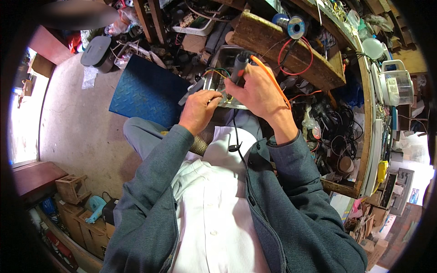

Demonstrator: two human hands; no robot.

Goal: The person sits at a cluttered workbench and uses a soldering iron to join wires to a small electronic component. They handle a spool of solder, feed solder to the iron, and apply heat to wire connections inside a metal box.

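My right hand (262,93) is closed around the dark grey handle of a soldering iron (240,67), held upright with its orange cord trailing over the wrist. Its lower end points into an open metal housing (221,68) above my lap. Thin yellow and green wires (217,71) arch out of that housing. Against its near left edge, my left hand (199,110) has thumb and fingers pressed together; what they pinch is too small to make out. The iron's tip lies between both hands, partly hidden. A thin black cable (235,132) hangs from there towards my chest.
A blue tread-patterned panel (145,91) leans at the left. A wooden beam (282,50) carries a wire spool (296,28) and a red wire loop (312,57). Tangled cables (343,129) fill the right side. A grey bin (98,53) stands at far left.
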